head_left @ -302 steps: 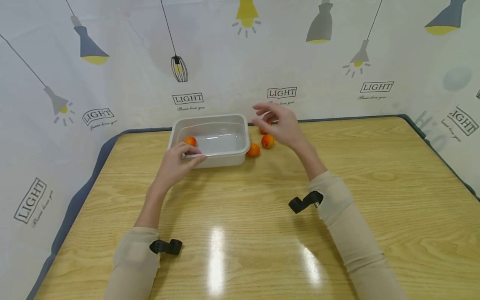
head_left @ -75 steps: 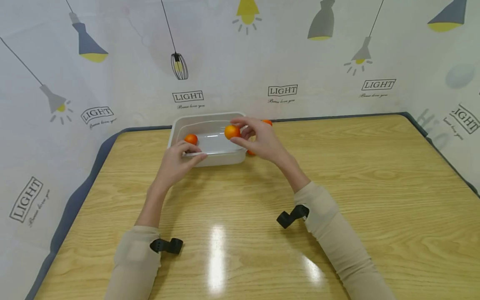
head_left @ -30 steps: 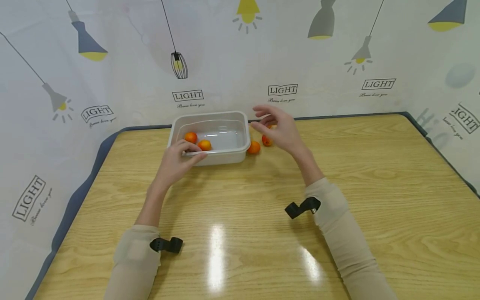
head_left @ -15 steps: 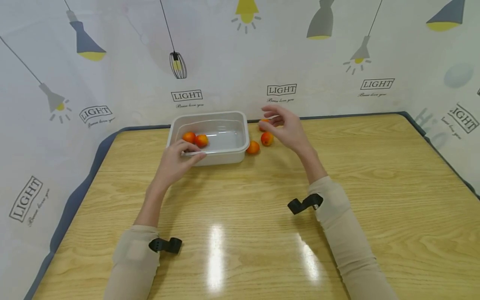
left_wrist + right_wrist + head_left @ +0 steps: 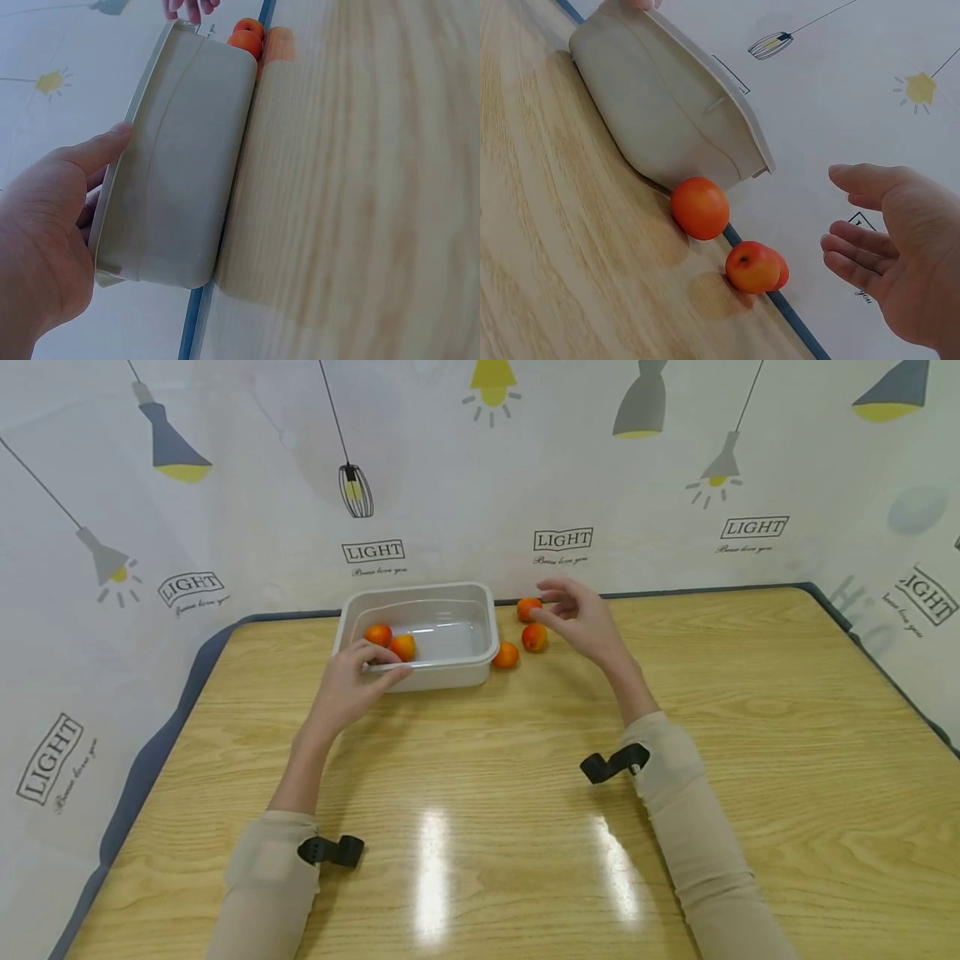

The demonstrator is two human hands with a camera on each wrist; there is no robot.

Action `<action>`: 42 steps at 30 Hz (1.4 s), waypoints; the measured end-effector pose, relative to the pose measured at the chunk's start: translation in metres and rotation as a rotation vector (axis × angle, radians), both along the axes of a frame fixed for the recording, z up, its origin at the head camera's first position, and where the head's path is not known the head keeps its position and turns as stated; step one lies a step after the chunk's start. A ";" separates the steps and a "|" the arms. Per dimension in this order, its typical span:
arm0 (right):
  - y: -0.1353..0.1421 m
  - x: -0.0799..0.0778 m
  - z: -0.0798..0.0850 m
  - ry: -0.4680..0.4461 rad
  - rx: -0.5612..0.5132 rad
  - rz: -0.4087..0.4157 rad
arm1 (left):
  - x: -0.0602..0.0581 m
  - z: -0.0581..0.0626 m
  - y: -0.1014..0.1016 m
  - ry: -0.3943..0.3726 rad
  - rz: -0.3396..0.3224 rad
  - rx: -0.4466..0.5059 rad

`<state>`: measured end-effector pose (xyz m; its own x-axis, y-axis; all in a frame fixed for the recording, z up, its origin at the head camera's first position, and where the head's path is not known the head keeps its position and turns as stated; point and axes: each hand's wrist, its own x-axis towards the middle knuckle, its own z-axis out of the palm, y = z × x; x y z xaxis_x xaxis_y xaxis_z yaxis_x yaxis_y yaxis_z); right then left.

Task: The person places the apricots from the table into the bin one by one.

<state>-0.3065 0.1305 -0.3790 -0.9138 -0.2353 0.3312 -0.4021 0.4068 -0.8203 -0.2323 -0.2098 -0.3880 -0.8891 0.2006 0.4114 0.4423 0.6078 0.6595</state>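
A white plastic box (image 5: pixel 457 672) stands near the back of the table. My left hand (image 5: pixel 351 687) pinches its front rim at the left corner, the thumb (image 5: pixel 101 150) outside. Inside the box lie two small orange-red round fruits, one fruit (image 5: pixel 378 635) behind the other fruit (image 5: pixel 402 647). To the right of the box sit three more: a front fruit (image 5: pixel 506 654) beside its wall, a middle fruit (image 5: pixel 534 637) and a back fruit (image 5: pixel 528 609). My right hand (image 5: pixel 583 620) hovers just right of these with fingers loosely bent and apart, holding nothing. Its thumb overlaps the back fruit in the head view.
A wooden table (image 5: pixel 480 760) spreads out in front of the box. Behind it hangs a white cloth backdrop (image 5: pixel 435 468) printed with lamps, with a dark blue edge (image 5: pixel 675 594) along the table's back.
Earlier my right hand held a fruit over the box; that fruit now lies inside beside the first. The right hand has drawn back rightward to the outside fruits. My left hand stays on the rim.
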 end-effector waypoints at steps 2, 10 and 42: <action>0.002 -0.001 -0.002 -0.015 0.005 -0.003 | 0.000 0.000 0.000 0.007 -0.001 -0.002; 0.006 -0.004 -0.014 -0.104 0.016 -0.018 | -0.001 0.000 0.000 0.009 0.004 -0.004; 0.001 -0.006 -0.037 -0.273 0.095 0.077 | -0.001 -0.001 -0.001 -0.005 0.007 0.000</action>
